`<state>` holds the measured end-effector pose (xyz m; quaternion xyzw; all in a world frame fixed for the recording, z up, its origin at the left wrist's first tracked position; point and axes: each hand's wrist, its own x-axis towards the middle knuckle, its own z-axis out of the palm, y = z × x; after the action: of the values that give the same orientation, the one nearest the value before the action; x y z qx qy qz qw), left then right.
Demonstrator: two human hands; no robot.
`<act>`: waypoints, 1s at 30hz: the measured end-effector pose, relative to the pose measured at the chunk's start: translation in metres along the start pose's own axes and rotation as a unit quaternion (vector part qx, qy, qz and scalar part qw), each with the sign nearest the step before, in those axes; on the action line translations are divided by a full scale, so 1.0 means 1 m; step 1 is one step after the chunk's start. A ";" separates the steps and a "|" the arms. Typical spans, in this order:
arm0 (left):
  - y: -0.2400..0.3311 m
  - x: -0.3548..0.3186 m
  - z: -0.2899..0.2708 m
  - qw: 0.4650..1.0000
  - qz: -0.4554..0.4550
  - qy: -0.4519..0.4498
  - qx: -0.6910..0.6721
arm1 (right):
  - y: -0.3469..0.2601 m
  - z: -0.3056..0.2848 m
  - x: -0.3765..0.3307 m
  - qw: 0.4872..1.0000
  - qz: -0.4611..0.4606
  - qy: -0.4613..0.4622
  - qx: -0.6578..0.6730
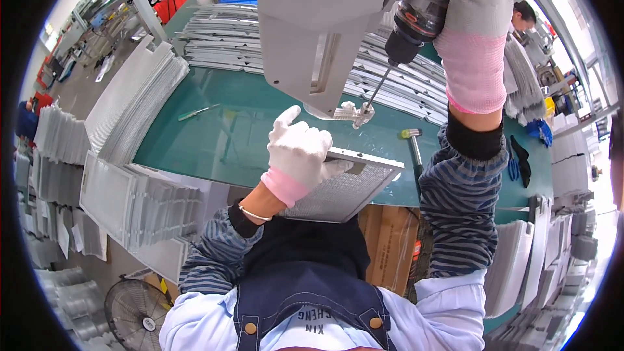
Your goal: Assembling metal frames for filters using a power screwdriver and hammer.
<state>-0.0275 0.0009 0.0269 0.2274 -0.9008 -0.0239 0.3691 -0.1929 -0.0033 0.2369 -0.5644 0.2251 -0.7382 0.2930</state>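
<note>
In a white glove with a pink cuff, my left hand grips the top edge of a metal-framed mesh panel, which is tilted at the bench's near edge. The index finger points up and away from it. My right hand, gloved alike, is wrapped round a black power drill; its fingers are partly hidden. The drill's long thin bit slants down to a small clear guide piece under a large grey machine housing. The bit's tip stands above the panel, apart from it.
On the green bench lie a screwdriver, a hammer and black-and-blue hand tools. Metal frame strips line the back. Stacked mesh panels stand left. Below are a cardboard box and a fan.
</note>
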 end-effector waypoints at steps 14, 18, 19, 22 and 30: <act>-0.003 -0.011 0.009 0.997 0.000 0.065 -0.036 | 0.000 0.027 -0.032 0.966 0.100 0.124 -0.203; -0.008 -0.023 0.013 0.999 -0.014 0.004 -0.044 | 0.008 0.025 -0.028 0.970 0.100 0.090 -0.203; -0.009 -0.025 0.013 0.999 -0.012 0.007 -0.052 | 0.010 0.025 -0.029 0.974 0.103 0.077 -0.184; -0.004 -0.018 0.011 0.998 0.001 0.024 -0.058 | 0.026 -0.009 -0.037 0.983 0.091 0.027 -0.158; -0.007 -0.023 0.004 0.997 -0.024 -0.002 -0.075 | 0.061 -0.004 -0.062 0.994 0.070 0.041 -0.070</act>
<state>-0.0126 0.0037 0.0073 0.2210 -0.8914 -0.1008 0.3827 -0.1744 -0.0049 0.1516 -0.5359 0.3268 -0.7207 0.2942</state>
